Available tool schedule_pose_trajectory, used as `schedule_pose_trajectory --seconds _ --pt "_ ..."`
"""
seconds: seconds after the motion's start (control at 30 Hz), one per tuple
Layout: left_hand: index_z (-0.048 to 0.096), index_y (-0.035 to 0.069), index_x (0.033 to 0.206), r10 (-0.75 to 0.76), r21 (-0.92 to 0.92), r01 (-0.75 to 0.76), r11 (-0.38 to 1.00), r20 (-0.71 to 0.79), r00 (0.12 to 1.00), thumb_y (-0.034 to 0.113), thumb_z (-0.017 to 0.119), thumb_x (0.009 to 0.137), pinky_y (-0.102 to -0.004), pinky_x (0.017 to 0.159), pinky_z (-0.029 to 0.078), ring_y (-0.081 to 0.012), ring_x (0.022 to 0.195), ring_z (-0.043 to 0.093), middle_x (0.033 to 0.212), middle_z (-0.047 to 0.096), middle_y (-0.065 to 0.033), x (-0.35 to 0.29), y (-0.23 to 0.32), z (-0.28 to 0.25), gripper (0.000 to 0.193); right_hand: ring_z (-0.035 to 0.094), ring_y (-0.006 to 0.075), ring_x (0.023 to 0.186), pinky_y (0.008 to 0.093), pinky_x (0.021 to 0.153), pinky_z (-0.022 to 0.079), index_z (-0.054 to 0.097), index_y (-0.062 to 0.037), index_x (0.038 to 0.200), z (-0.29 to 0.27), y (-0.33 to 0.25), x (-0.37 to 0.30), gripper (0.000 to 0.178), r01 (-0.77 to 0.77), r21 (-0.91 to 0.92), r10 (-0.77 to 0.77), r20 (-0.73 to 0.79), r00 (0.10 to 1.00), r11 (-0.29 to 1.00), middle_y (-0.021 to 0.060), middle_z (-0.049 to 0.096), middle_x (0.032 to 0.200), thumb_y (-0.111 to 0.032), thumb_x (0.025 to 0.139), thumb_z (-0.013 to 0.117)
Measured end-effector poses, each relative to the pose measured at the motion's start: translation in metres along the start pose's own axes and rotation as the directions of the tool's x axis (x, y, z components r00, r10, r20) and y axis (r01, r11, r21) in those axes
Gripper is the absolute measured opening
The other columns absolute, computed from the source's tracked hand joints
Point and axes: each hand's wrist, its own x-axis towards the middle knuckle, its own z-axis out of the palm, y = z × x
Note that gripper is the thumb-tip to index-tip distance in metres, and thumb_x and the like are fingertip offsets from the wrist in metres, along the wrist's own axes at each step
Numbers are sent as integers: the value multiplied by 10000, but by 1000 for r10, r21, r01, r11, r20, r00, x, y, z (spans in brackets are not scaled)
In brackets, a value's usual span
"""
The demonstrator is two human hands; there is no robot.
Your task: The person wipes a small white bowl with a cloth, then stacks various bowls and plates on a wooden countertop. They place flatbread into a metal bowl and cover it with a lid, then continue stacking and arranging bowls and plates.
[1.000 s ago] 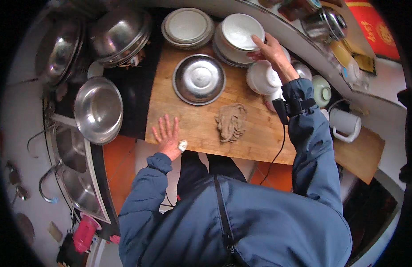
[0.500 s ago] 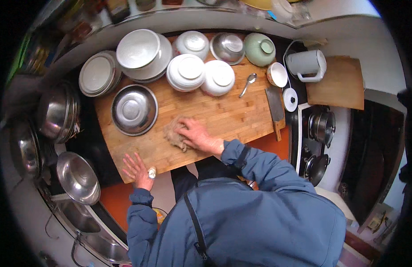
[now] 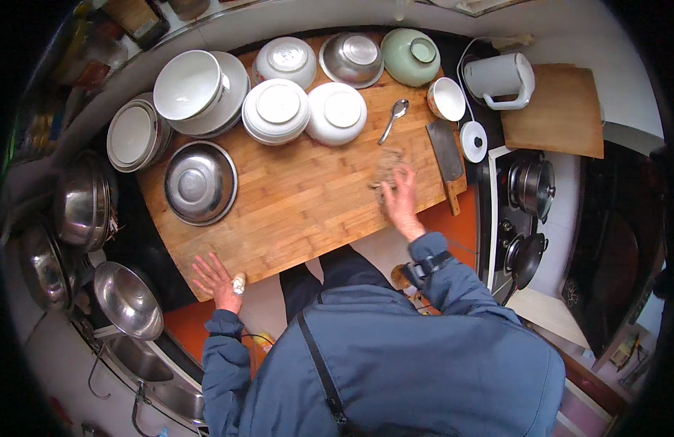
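My right hand (image 3: 401, 198) is on a crumpled beige-brown cloth (image 3: 385, 169), pressing it against the right part of a large wooden board (image 3: 308, 197). The cloth looks slightly blurred. Spread flat at the board's near left corner, my left hand (image 3: 219, 282) holds nothing; something white is wrapped around its thumb. An upside-down steel bowl (image 3: 200, 182) lies beyond the left hand. To the right of the cloth rests a cleaver (image 3: 444, 154) with a wooden handle, and a metal spoon (image 3: 395, 119) lies just past the cloth.
Overturned white bowls (image 3: 276, 109), a green bowl (image 3: 410, 57) and stacked plates (image 3: 133, 137) line the board's far side. A white kettle (image 3: 499, 80) stands at the far right, above a stove with pans (image 3: 527, 258). Steel basins (image 3: 127, 298) and a sink (image 3: 144, 360) are at left.
My right hand has slid the cloth rightward across the board, from the middle toward the cleaver. My left hand stays at the near left corner. The whole view has shifted slightly.
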Motion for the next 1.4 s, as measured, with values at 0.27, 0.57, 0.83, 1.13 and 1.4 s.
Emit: schedule_pose_trajectory --seconds 0.27,0.57,0.83,1.13,1.4 --pt "8 88 1668 -32 30 30 999 42 999 448 675 907 -691 1173 -130 -468 1555 -190 1701 -159 -253 0 2 -2 1074 571 415 1199 461 979 513 674 -84 1199 58 -137 -40 375 302 600 -620 437 652 741 181 572 1327 -45 826 693" --pt "-23 106 1668 -3 23 3 1000 21 1000 491 663 923 -689 1171 -129 -463 1555 -196 1699 -178 -246 -1 5 -4 1084 495 435 1294 484 1076 437 499 -70 1463 98 -194 65 607 469 371 -561 192 805 801 229 459 1480 -45 881 672" --pt "-14 96 1665 1 6 -1 1000 36 999 507 629 965 -713 1162 -117 -481 1554 -169 1695 -167 -259 -3 8 -10 1036 463 403 1373 507 1037 424 547 -152 1453 131 -199 64 600 577 252 -624 177 761 776 189 438 1558 -38 875 657" --pt "67 108 1670 16 -136 -2 991 105 994 403 573 986 -689 1185 -108 -443 1576 -118 1721 -105 -208 -3 2 -22 900 523 402 1327 490 1037 458 588 -128 1393 146 -198 -44 660 642 334 -720 226 656 690 187 558 1414 -20 747 661" --pt "198 119 1660 -291 -989 53 141 10 957 211 460 997 -451 1272 166 -288 1561 252 1668 314 -144 -24 -41 -96 719 554 376 1266 448 1076 457 660 -52 1276 136 -265 -129 463 23 876 -871 476 122 482 151 593 1345 28 820 665"
